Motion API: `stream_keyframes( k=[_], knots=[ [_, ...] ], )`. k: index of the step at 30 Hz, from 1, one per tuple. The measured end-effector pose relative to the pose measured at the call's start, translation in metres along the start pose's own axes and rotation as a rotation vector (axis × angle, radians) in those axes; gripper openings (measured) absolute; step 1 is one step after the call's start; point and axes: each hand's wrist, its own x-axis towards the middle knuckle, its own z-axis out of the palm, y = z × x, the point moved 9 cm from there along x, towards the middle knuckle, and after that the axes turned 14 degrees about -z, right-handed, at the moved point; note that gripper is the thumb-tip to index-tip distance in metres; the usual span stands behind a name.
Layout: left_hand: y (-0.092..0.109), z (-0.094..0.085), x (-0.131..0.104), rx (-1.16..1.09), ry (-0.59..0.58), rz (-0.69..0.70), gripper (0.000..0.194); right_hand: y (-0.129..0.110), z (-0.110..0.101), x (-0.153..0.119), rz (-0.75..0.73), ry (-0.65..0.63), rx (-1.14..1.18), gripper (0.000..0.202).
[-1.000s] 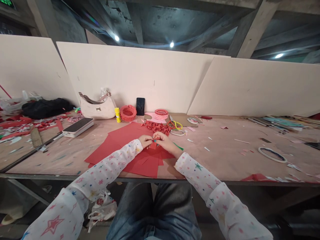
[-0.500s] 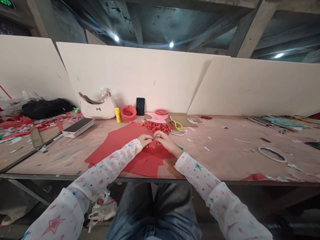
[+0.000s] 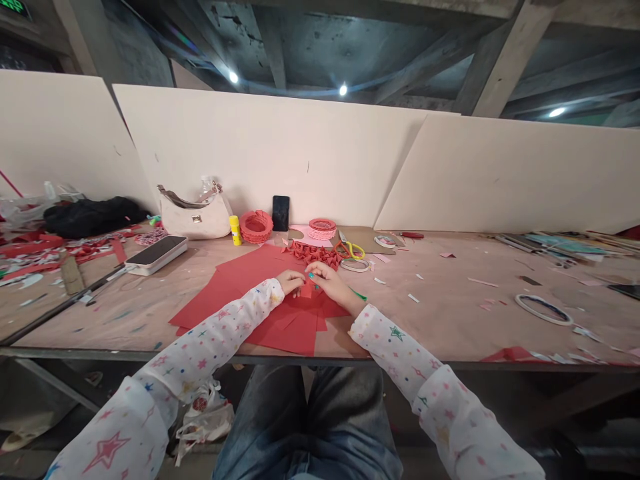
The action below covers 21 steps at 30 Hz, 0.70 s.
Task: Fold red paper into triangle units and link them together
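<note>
Both of my hands meet over a spread of red paper sheets near the table's front edge. A small folded piece of red paper is pinched between them. My left hand is closed on its left side, fingertips curled in. From the right, my right hand grips the same piece, thumb and fingers drawn together. Just beyond the hands lies a heap of folded red paper pieces. Scissors with yellow and orange handles rest to the right of the heap, beside a white ring.
A yellow glue stick, a red paper ring stack and an upright black phone stand at the back. A pale handbag and a white device are on the left. Another ring lies at right among paper scraps.
My fingers shift slightly on the small red paper, and the right fingers rise a little. More of the folded piece shows below them. The other things stay where they were.
</note>
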Motion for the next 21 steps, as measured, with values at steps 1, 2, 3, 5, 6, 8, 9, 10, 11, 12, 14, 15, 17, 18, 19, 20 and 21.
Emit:
stream_keyframes(
  k=[1,2,3,5,6,8,9,10,11,12,14,15,17,18,19,20,21],
  knots=[
    [-0.001,0.000,0.001,-0.011,-0.006,-0.008,0.022,0.000,0.000,0.000,-0.002,0.003,-0.003,0.011],
    [-0.002,0.001,0.002,-0.022,-0.012,-0.016,0.022,0.001,-0.001,0.000,-0.004,0.010,-0.006,0.011],
    [-0.003,0.001,0.002,-0.032,-0.018,-0.023,0.022,0.002,-0.002,0.001,-0.007,0.020,-0.011,0.011],
    [-0.005,0.002,0.004,-0.048,-0.031,-0.038,0.022,0.003,-0.004,0.001,-0.010,0.039,-0.021,0.010],
    [-0.005,0.003,0.004,-0.055,-0.038,-0.046,0.022,0.004,-0.005,0.001,-0.011,0.044,-0.026,0.009],
    [-0.006,0.003,0.005,-0.066,-0.051,-0.062,0.022,0.004,-0.006,0.002,-0.014,0.051,-0.034,0.009],
    [-0.006,0.004,0.004,-0.069,-0.059,-0.069,0.022,0.004,-0.006,0.002,-0.016,0.053,-0.038,0.009],
    [-0.006,0.004,0.004,-0.071,-0.067,-0.075,0.022,0.003,-0.006,0.002,-0.018,0.053,-0.042,0.009],
    [-0.006,0.005,0.003,-0.071,-0.074,-0.081,0.022,0.002,-0.005,0.002,-0.021,0.052,-0.045,0.009],
    [-0.006,0.005,0.003,-0.069,-0.081,-0.085,0.022,0.001,-0.005,0.002,-0.024,0.050,-0.048,0.010],
    [-0.006,0.005,0.001,-0.066,-0.082,-0.092,0.022,0.000,-0.004,0.002,-0.029,0.045,-0.054,0.010],
    [-0.006,0.004,0.001,-0.066,-0.075,-0.096,0.022,0.000,-0.004,0.001,-0.030,0.045,-0.059,0.010],
    [-0.007,0.001,0.002,-0.072,-0.048,-0.105,0.022,0.001,-0.007,0.001,-0.030,0.053,-0.071,0.013],
    [-0.008,-0.001,0.003,-0.080,-0.027,-0.109,0.023,0.002,-0.008,0.001,-0.031,0.060,-0.079,0.015],
    [-0.009,-0.004,0.004,-0.091,-0.004,-0.113,0.024,0.002,-0.010,0.001,-0.034,0.067,-0.087,0.018],
    [-0.009,-0.007,0.006,-0.105,0.020,-0.116,0.024,0.002,-0.011,0.002,-0.039,0.073,-0.095,0.020],
    [-0.009,-0.010,0.007,-0.119,0.045,-0.119,0.025,0.002,-0.012,0.002,-0.047,0.074,-0.102,0.021]
  ],
)
